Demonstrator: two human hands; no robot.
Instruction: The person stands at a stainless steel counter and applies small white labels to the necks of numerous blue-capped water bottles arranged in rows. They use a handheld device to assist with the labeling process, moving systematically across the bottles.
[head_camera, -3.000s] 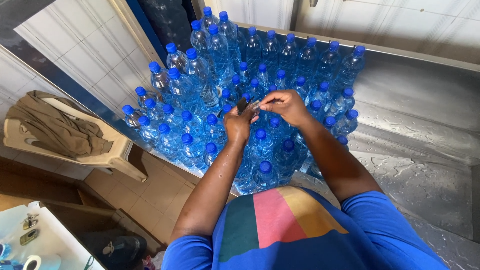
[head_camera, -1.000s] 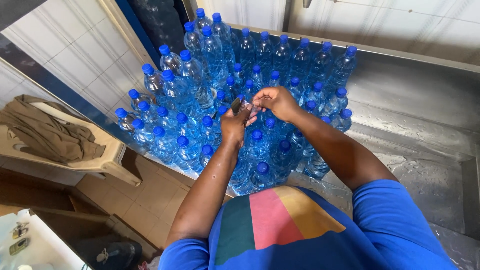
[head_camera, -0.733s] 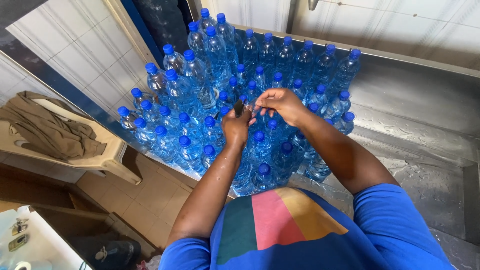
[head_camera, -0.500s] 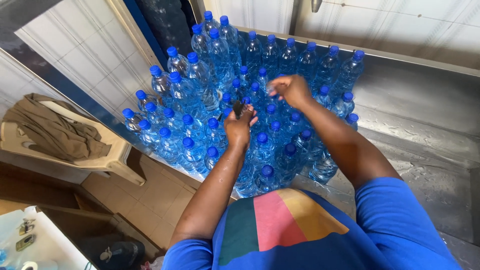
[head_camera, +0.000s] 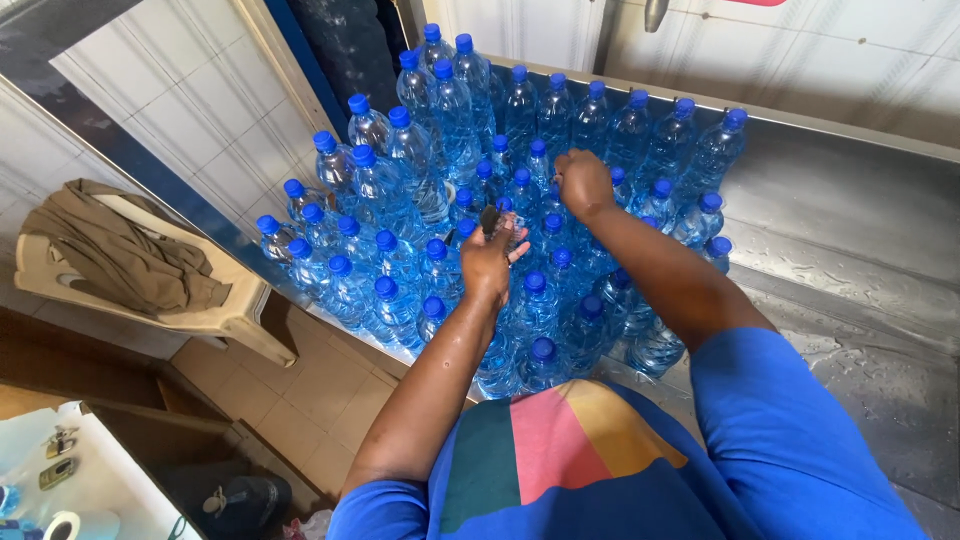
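Nearest us, the blue shirt (head_camera: 600, 470) with its green, pink and yellow panel fills the lower frame. Left of the bottle block and below desk level stands a cream plastic chair (head_camera: 215, 315) with a brown cloth (head_camera: 120, 255) draped over it.

On the steel desk (head_camera: 850, 260) stands the block of clear water bottles (head_camera: 430, 180) with blue caps, packed touching one another. Their long axes run vertical, caps pointing up.

Our left hand (head_camera: 490, 260) hovers over the near middle of the block, fingers loosely closed on a small dark object (head_camera: 489, 217); what it is we cannot tell. Our right hand (head_camera: 583, 182) lies further in, toward the block's far rows, fingers clenched down on one cap.

Risk, as we judge it: the bottles stand tall and crowded, so a sideways push from either forearm could topple one and knock its neighbours toward the desk's near edge.
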